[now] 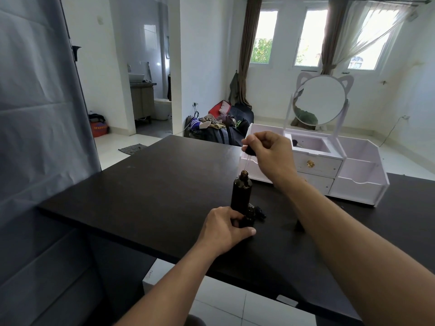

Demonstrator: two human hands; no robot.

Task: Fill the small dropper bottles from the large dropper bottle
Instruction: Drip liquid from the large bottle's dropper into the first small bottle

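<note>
The large dark dropper bottle (241, 191) stands upright and uncapped on the black table (146, 189). Above its mouth my right hand (270, 154) pinches the black bulb of the dropper (249, 152); the thin glass tube slants down towards the bottle's opening. In front of the large bottle, my left hand (224, 228) rests on the table and grips a small dark dropper bottle (248, 218), which is open at the top. A small black cap (260, 212) lies on the table just right of it.
A white vanity organiser (357, 182) with drawers and a round cat-ear mirror (320, 100) stands on the table's far right, close behind my right hand. A grey backdrop sheet (42, 114) hangs on the left. The table's near edge runs diagonally below my forearms.
</note>
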